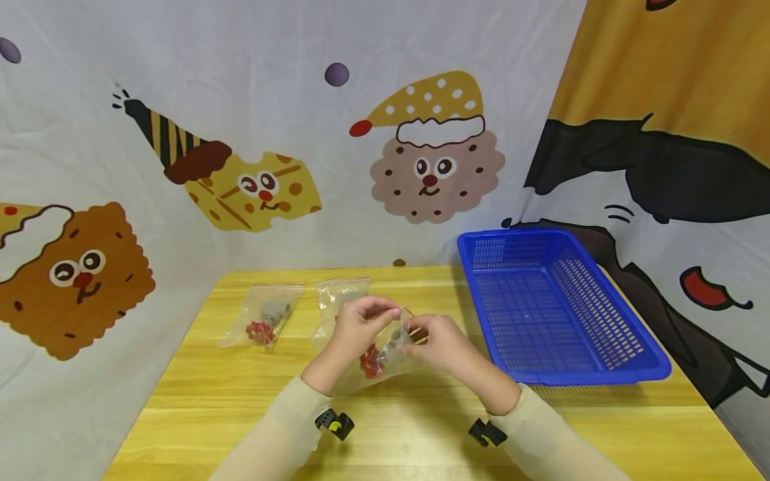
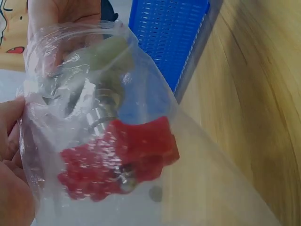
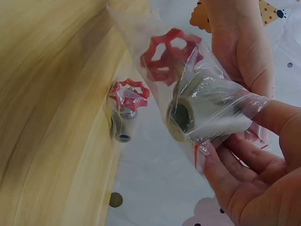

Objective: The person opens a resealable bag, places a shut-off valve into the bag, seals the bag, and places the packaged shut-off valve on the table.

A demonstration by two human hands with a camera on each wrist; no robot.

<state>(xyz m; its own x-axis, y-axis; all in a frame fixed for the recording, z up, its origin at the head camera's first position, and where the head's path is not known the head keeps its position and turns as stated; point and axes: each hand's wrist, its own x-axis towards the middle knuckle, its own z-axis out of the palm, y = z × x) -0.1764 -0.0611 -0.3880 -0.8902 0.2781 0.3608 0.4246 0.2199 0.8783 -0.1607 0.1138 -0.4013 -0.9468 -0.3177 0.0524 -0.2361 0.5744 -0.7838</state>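
Observation:
Both hands hold up a clear zip bag (image 1: 355,384) above the table. Inside it is a valve with a grey body (image 3: 216,125) and a red handwheel (image 2: 122,155). In the head view my left hand (image 1: 357,327) pinches the bag's top edge between thumb and fingers. Opposite it, my right hand (image 1: 442,341) grips the bag beside the valve body, thumb and fingers on the plastic, as the right wrist view shows. The handwheel hangs toward the bag's lower end.
To the right stands a blue plastic basket (image 1: 601,377) with perforated walls. Another bagged valve (image 1: 265,321) lies at the table's left. Behind my left hand lies a further clear bag (image 1: 327,300), partly hidden. A printed cloth (image 1: 337,240) hangs behind the wooden table (image 1: 198,414).

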